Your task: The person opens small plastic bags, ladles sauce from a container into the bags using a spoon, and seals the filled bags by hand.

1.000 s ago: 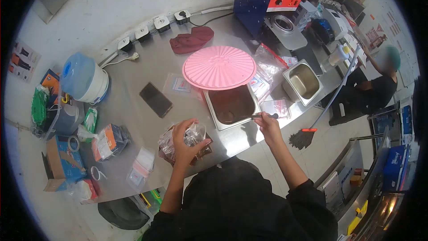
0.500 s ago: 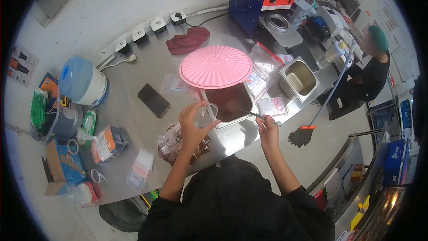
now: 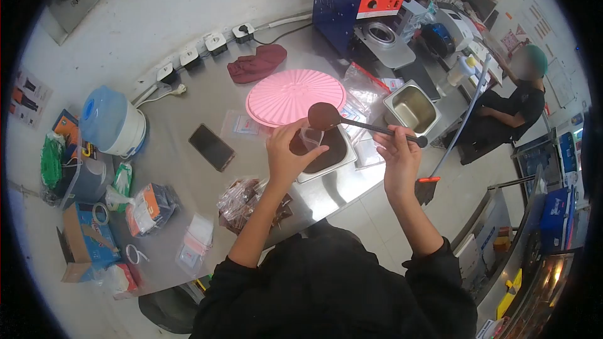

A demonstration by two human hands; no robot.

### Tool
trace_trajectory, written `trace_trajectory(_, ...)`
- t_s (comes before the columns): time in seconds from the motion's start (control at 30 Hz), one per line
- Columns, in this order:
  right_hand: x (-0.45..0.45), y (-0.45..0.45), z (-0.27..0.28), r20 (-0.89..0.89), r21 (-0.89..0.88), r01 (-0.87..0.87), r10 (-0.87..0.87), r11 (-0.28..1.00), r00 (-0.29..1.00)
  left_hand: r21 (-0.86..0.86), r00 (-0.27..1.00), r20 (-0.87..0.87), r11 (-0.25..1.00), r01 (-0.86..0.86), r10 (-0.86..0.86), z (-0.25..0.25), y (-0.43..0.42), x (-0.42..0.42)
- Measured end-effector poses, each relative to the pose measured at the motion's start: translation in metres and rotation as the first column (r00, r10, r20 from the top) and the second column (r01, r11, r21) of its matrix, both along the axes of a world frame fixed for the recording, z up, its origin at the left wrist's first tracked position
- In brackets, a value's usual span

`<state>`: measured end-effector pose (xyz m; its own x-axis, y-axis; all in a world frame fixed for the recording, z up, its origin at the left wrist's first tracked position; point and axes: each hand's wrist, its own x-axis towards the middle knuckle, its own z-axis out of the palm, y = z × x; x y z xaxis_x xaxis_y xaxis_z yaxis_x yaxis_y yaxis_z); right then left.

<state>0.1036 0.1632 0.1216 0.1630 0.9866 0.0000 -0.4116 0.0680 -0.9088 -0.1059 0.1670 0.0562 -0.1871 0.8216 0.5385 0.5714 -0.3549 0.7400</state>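
My left hand (image 3: 290,156) holds a small clear plastic bag (image 3: 311,137), its mouth spread, over a steel container (image 3: 345,166) of dark brown contents. Fingers of my right hand (image 3: 400,154) wrap the handle of a black ladle (image 3: 370,127). The ladle's round bowl, filled with something brown, is raised just above the bag. A pink ribbed lid (image 3: 295,96) lies at the back edge of the container. Below my left wrist is a pile of small clear packets with brown contents (image 3: 237,204).
A phone (image 3: 211,147) lies left of the container. Beyond it are a maroon cloth (image 3: 256,63) and a blue machine (image 3: 342,9). An empty steel container (image 3: 411,109) stands right. A co-worker (image 3: 524,103) sits at far right, near a mop (image 3: 461,119).
The ladle has come up out of the container with brown contents in its bowl. My left hand has taken the clear bag from over the packet pile to over the container.
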Motion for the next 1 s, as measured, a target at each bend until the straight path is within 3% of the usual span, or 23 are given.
trace_trajectory(0.13,-0.002,-0.002,0.007,0.127,0.094,0.008,-0.020,0.996,0.992,-0.005,1.000,0.004,1.000,0.009,-0.009,0.009,0.003,0.003)
trace_trajectory(0.23,-0.004,-0.006,0.018,0.182,0.237,-0.031,-0.013,0.971,0.983,-0.028,0.997,0.074,1.000,0.012,-0.010,0.011,0.005,0.004)
trace_trajectory(0.3,-0.005,-0.008,0.021,0.224,0.453,-0.056,-0.053,0.890,0.973,-0.038,0.981,0.187,0.998,0.054,-0.046,0.011,0.007,0.004)
trace_trajectory(0.33,-0.004,-0.008,0.020,0.224,0.453,-0.055,-0.053,0.890,0.973,-0.038,0.981,0.187,0.998,0.054,-0.046,0.012,0.007,0.005)
trace_trajectory(0.4,0.001,-0.004,0.018,0.324,0.689,-0.131,-0.141,0.713,0.936,-0.062,0.973,0.222,0.995,0.083,-0.067,0.017,0.007,0.006)
trace_trajectory(0.43,0.005,-0.002,0.022,0.324,0.689,-0.131,-0.142,0.713,0.935,-0.061,0.973,0.223,0.995,0.083,-0.068,0.019,0.008,0.006)
trace_trajectory(0.5,0.013,0.001,0.033,0.619,0.780,-0.469,-0.401,0.414,0.676,-0.023,0.956,0.280,0.995,0.100,-0.090,0.023,0.008,0.008)
trace_trajectory(0.53,0.010,0.003,0.034,0.608,0.793,-0.506,-0.392,0.339,0.690,-0.022,0.955,0.281,0.995,0.100,-0.090,0.022,0.009,0.007)
trace_trajectory(0.63,0.010,0.004,0.020,0.668,0.742,-0.592,-0.418,0.315,0.615,-0.072,0.965,0.252,0.993,0.097,-0.076,0.016,0.011,0.003)
trace_trajectory(0.7,0.009,0.004,0.008,0.665,0.747,-0.560,-0.387,0.358,0.639,-0.122,0.947,0.312,0.985,0.120,-0.076,0.015,0.012,0.003)
trace_trajectory(0.77,0.012,0.003,-0.004,0.566,0.726,-0.372,-0.194,0.579,0.801,-0.078,0.951,0.299,0.991,0.110,-0.082,0.018,0.011,0.004)
trace_trajectory(0.8,0.012,0.001,-0.002,0.581,0.657,-0.326,-0.181,0.680,0.793,-0.033,0.954,0.285,0.994,0.107,-0.093,0.021,0.011,0.004)
trace_trajectory(0.83,0.008,0.001,-0.001,0.580,0.658,-0.325,-0.182,0.679,0.794,-0.031,0.954,0.284,0.994,0.106,-0.093,0.024,0.011,0.004)
trace_trajectory(0.9,-0.003,0.001,0.001,0.114,0.396,0.017,-0.067,0.918,0.991,-0.044,0.953,0.287,0.992,0.115,-0.098,0.027,0.009,0.004)
trace_trajectory(1.0,0.007,0.011,-0.015,0.062,0.271,0.066,-0.086,0.960,0.994,-0.069,0.930,0.347,0.986,0.154,-0.121,0.018,0.008,-0.001)
